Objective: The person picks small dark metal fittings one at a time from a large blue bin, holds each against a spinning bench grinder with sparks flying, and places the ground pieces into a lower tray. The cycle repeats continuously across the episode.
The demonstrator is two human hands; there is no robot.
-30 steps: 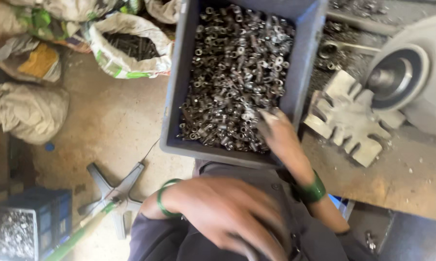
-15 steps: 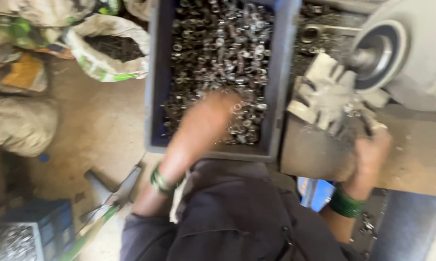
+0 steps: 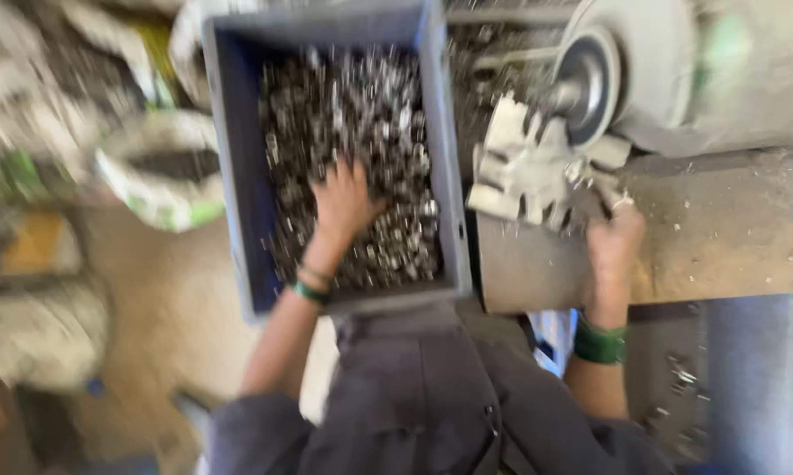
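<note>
Left hand [image 3: 344, 200] lies palm down, fingers spread wide, on the heap of small shiny metal parts [image 3: 352, 132] filling the blue-grey plastic crate [image 3: 238, 176]; whether it grips any part, cannot tell. Half a second ago this hand was a blur crossing the crate's near edge; it now sits further in, at mid-heap. Green bangle [image 3: 310, 292] on its wrist rests over the crate's near rim.

Right hand [image 3: 614, 242] is on the worn brown metal surface [image 3: 722, 237], fingers curled up against the near edge of the pale notched metal wheel [image 3: 528, 167], much where it was before. Frame is blurred; cannot tell if it holds a part. Green wristband [image 3: 600, 343] sits behind it.

Beyond the wheel: the grey round machine hub [image 3: 590, 84]. Left of the crate: white sacks [image 3: 163, 176] on the floor.
</note>
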